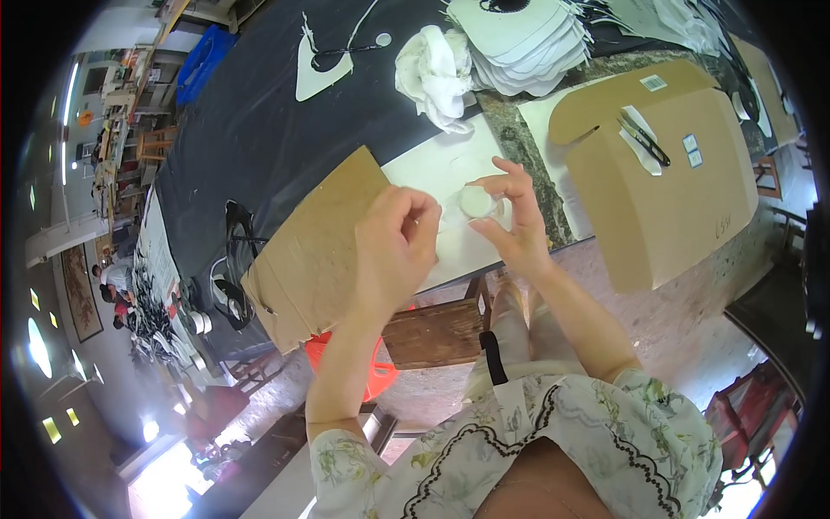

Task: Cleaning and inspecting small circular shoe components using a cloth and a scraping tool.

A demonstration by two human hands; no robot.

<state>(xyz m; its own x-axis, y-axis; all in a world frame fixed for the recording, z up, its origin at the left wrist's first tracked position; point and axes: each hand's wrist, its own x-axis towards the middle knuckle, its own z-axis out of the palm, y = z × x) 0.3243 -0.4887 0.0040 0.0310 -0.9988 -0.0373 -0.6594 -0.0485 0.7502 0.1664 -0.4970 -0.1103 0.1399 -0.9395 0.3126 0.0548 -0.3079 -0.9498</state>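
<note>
Over the white sheet [454, 160] on the table, my right hand [523, 227] holds a small white round thing [476, 201] between thumb and fingers. It has a flat disc-like top; whether it is a spool or a small jar I cannot make out. Close by on its left, my left hand [393, 242] is closed with its fingertips pinched together. Anything between those fingertips is hidden or too small to see. Under my left wrist lies a flat piece of brown cardboard [316, 233].
A stack of white cut pieces [523, 48] and a crumpled white cloth [432, 73] lie farther back. Right of my hands, a cardboard sheet [683, 208] carries a snipping tool [644, 137]. Below stand a wooden stool [437, 333] and a red container [380, 372].
</note>
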